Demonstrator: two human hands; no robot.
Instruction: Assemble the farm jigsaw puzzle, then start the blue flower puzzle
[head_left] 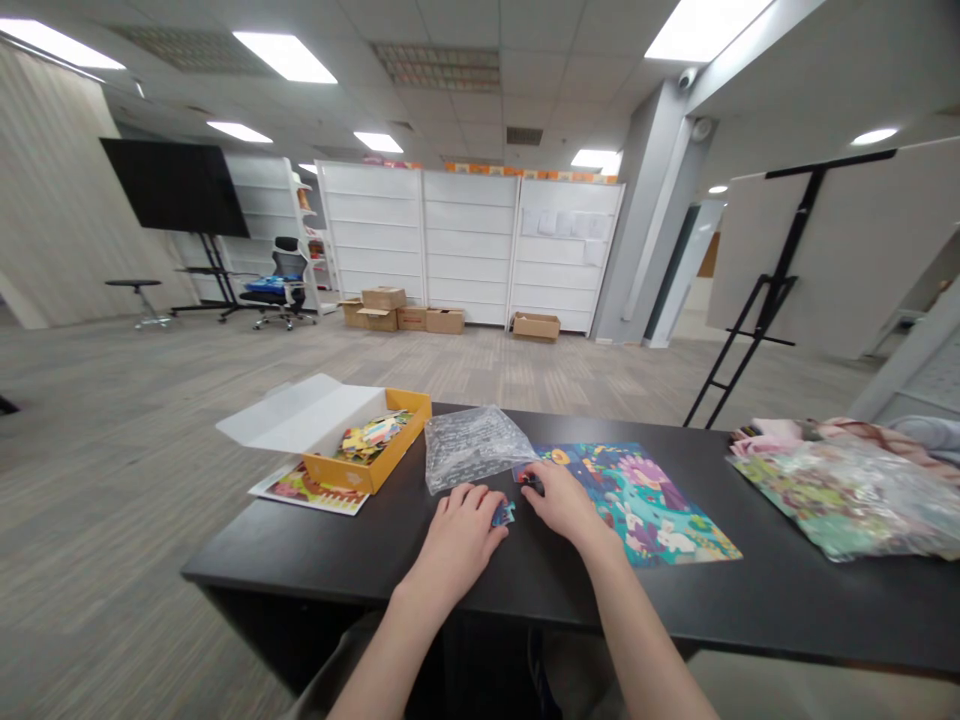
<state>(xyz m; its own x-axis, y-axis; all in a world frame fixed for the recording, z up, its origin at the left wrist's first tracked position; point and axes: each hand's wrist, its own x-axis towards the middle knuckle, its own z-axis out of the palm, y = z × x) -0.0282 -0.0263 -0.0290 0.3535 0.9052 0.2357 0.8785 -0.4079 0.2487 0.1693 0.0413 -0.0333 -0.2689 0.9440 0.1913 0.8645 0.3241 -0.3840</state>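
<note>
My left hand point(463, 522) rests low over the black table, its fingers curled around a small blue jigsaw puzzle piece point(505, 514) that shows beside the thumb. Just to the right, my right hand point(561, 500) is bent with fingers drawn together at the left edge of a colourful picture sheet point(652, 505). A small dark and reddish bit shows at its fingertips, too small to name. The sheet has rabbits and a purple figure on blue and lies flat, partly covered by that hand. Beyond both hands lies a crumpled clear plastic bag point(476, 445).
On the left, an open yellow box point(401, 440) holds several puzzle pieces point(373, 436), its white lid tipped back. A printed sheet point(311, 490) lies partly under it. At the right lies a clear bag of coloured pieces point(847, 500) beside pink cloth point(780, 437). The black table point(315, 555) ends close to me.
</note>
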